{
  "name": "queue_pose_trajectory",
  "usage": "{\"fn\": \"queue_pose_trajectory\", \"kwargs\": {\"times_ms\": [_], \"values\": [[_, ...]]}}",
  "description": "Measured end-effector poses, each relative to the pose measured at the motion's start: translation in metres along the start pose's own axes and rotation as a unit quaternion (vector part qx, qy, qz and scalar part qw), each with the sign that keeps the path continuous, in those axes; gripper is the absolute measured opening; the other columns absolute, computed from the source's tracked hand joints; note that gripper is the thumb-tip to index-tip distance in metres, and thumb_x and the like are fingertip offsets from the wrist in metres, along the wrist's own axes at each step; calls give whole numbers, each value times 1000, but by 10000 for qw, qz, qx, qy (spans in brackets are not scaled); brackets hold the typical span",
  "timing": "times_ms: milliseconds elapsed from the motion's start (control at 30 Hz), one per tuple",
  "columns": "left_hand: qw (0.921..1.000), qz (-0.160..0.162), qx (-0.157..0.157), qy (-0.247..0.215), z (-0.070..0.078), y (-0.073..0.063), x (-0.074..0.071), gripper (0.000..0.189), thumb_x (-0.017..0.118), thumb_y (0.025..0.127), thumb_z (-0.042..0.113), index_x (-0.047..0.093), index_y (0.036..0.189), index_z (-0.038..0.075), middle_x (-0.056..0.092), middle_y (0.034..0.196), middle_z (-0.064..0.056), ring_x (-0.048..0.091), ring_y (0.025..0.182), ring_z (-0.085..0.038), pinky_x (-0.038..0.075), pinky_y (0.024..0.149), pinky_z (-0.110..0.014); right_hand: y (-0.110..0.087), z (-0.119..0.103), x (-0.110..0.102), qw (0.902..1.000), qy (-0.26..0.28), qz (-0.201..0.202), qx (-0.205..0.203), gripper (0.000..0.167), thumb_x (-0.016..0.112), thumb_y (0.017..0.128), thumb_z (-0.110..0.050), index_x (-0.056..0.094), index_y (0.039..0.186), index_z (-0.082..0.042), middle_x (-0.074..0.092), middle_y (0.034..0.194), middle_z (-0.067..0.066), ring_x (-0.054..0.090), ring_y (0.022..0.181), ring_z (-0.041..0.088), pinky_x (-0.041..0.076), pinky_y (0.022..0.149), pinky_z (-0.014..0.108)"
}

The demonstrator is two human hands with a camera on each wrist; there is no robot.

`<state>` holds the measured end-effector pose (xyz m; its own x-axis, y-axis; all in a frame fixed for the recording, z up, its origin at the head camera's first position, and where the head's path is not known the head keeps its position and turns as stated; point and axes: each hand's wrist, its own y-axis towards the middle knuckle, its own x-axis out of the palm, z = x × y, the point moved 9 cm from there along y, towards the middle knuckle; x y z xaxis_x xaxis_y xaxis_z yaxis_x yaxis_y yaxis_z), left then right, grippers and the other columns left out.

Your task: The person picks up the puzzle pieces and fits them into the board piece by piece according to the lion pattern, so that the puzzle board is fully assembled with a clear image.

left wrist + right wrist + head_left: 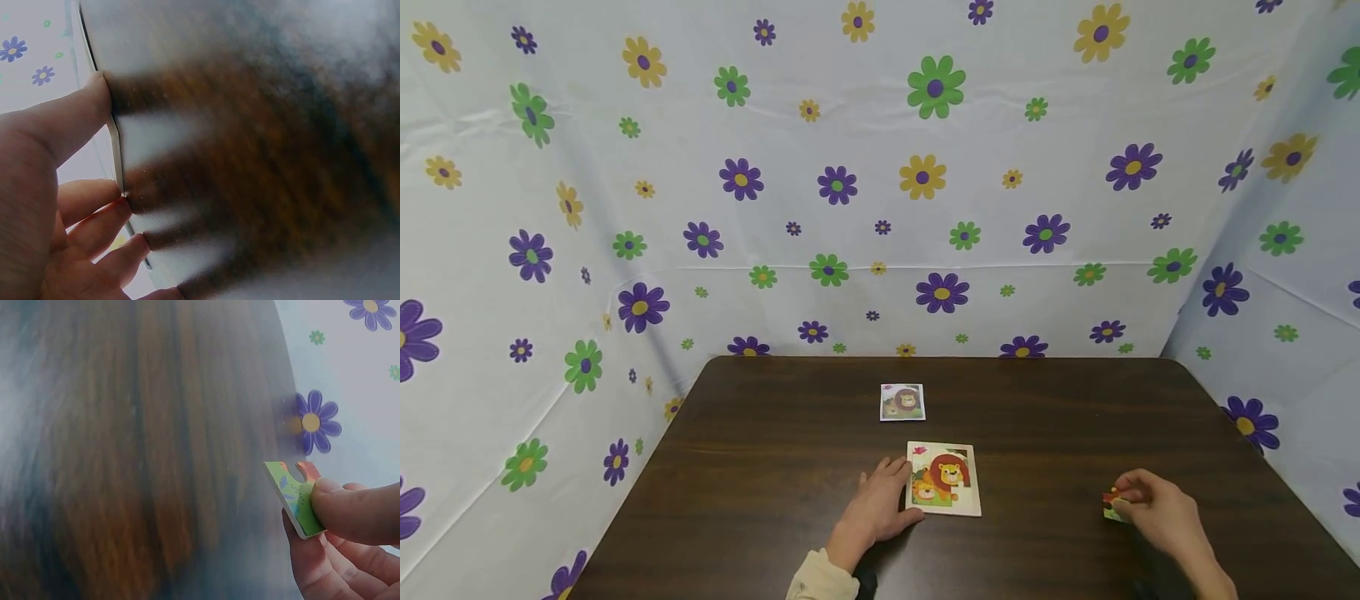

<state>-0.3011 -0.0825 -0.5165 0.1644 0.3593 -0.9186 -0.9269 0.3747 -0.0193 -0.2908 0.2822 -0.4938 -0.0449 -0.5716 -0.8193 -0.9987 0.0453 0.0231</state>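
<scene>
A puzzle board with a lion picture lies on the brown table, and its lower right corner shows bare board. Against the left edge of that board rests my left hand, fingers extended on the tabletop; the left wrist view shows its fingertips along the board's thin edge. Off to the right, my right hand pinches a puzzle piece between thumb and fingers, held just above the table. The piece is mostly green with some red and has a rounded notch in one side.
A small reference card with the same lion picture lies behind the board. The dark wooden table reaches back to a white cloth with printed flowers, which also hangs on the left and right sides.
</scene>
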Motion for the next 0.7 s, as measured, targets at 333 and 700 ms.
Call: {"fn": "queue_pose_trajectory", "kwargs": {"times_ms": [333,700], "values": [[10000,18,25,14,-1,1,1,69,76,79,40,53,134,5,51,138,-13,42,131,-38,35,95,-68,5,-20,7,9996,178,159,-132,19,74,79,-8,64,94,-3,70,84,7,66,73,21,47,67,44],[10000,32,48,24,0,1,1,69,77,79,40,54,133,4,51,138,-14,43,130,-38,36,94,-68,8,-28,10,9996,235,122,-75,20,75,79,-7,65,95,-2,70,84,7,65,73,21,47,65,41]]}}
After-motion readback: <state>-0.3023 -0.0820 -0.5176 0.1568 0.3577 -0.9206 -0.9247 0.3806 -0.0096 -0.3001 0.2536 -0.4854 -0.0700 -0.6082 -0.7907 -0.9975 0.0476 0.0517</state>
